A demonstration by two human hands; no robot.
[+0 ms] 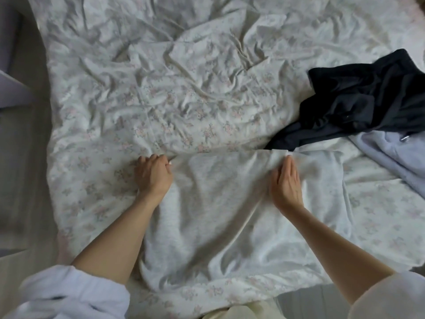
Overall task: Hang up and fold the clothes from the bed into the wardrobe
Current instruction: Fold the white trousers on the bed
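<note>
Spread flat near the bed's [96, 93] near edge, a pale grey garment [207, 215], top hem drawn into a straight line — likely squared up so the first fold falls true. Left hand [153, 176] at the hem's left corner, fingers curled round and pinching the cloth, anchoring that end. Right hand [286, 180] further along the same hem, fingers straight and together, edge-on against the fabric, seemingly pressing or smoothing rather than gripping.

Toward the bed's right edge, a dark garment [358, 100] in a heap, one corner touching the grey hem; just beside it a lilac garment [391, 155] — both unfolded, waiting.

Plenty of bare, rumpled floral bedding beyond the hem and to the left for folding; tighter on the right, with the heap close. No wardrobe in view.
</note>
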